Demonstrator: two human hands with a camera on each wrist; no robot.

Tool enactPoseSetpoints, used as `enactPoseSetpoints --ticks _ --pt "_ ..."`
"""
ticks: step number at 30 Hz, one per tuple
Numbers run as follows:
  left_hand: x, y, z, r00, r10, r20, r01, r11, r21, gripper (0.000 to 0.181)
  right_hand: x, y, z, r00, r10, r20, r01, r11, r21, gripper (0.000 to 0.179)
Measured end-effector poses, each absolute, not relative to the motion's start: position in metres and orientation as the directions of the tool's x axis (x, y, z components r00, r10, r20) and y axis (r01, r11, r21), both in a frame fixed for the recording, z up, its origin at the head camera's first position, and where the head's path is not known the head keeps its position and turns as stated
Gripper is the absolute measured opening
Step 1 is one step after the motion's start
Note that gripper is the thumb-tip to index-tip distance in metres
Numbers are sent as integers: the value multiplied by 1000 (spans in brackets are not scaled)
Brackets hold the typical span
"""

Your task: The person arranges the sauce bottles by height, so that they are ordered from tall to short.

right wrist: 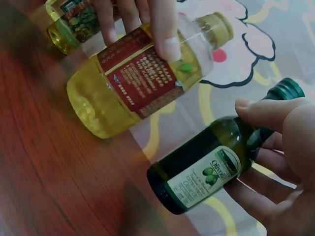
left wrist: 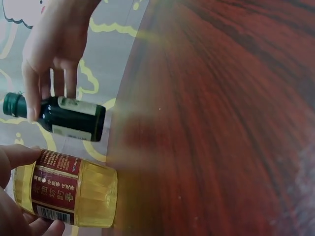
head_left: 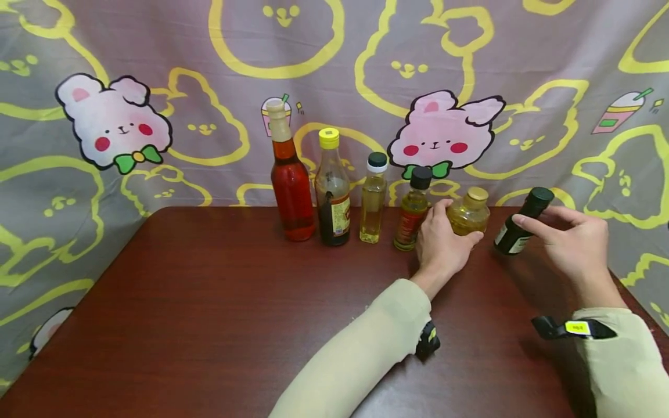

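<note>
My left hand point(head_left: 444, 242) grips a clear bottle of yellow oil point(head_left: 474, 209) with a gold cap, the fingers round one side and the thumb on the other. Its dark red label point(left wrist: 55, 184) shows in the left wrist view. Just right of it, my right hand point(head_left: 577, 244) holds a small dark green olive oil bottle point(right wrist: 202, 167) by the neck, thumb against fingers. That bottle tilts, with its green cap leaning right; whether its base touches the table I cannot tell. Close by my left fingers stands a black-capped oil bottle point(head_left: 411, 217).
Left of the hands, in a row at the table's back edge, stand a tall red bottle point(head_left: 292, 191), a yellow-capped bottle of dark sauce point(head_left: 333, 203) and a slim oil bottle point(head_left: 373, 203). Behind the brown table point(head_left: 209, 302) hangs a patterned cloth point(head_left: 198, 35).
</note>
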State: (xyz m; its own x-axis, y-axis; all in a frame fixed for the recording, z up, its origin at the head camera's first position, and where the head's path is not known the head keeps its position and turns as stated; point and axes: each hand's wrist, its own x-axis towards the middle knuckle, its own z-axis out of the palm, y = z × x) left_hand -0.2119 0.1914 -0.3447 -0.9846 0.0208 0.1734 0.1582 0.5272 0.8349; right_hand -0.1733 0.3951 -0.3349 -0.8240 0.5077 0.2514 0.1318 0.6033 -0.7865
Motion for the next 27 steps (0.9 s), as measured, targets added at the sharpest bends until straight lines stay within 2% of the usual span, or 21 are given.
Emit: enactPoseSetpoints --ticks 12,27 --pt "-212 192 -346 -982 21 189 170 542 823 72 -184 388 -351 -814 558 161 205 535 -819 45" --pt "-211 192 -347 -984 20 178 159 551 819 72 -183 391 -358 -829 543 137 232 555 -799 50"
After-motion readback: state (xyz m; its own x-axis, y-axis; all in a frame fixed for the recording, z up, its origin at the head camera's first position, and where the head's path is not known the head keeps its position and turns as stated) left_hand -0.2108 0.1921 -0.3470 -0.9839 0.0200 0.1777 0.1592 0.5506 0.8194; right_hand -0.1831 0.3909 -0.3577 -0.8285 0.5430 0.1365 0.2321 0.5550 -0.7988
